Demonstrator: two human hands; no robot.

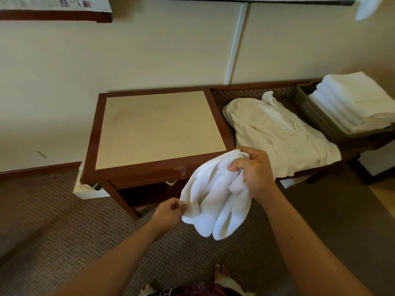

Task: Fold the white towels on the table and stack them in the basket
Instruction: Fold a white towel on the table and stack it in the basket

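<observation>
A crumpled white towel (213, 199) hangs in the air in front of the table's near right corner. My right hand (253, 169) grips its bunched upper part. My left hand (168, 212) pinches its lower left edge. The wooden table (154, 124) with a beige top stands behind it, bare. To its right a pile of unfolded white towels (277, 133) lies on a low bench. At the far right a brown woven basket (314, 116) holds a stack of folded white towels (354, 101).
The low bench (235, 92) runs along the wall from the table to the basket. A white box (85, 189) sits on the floor under the table's left corner. Patterned carpet (64, 210) covers the floor. My bare foot (220, 270) shows at the bottom edge.
</observation>
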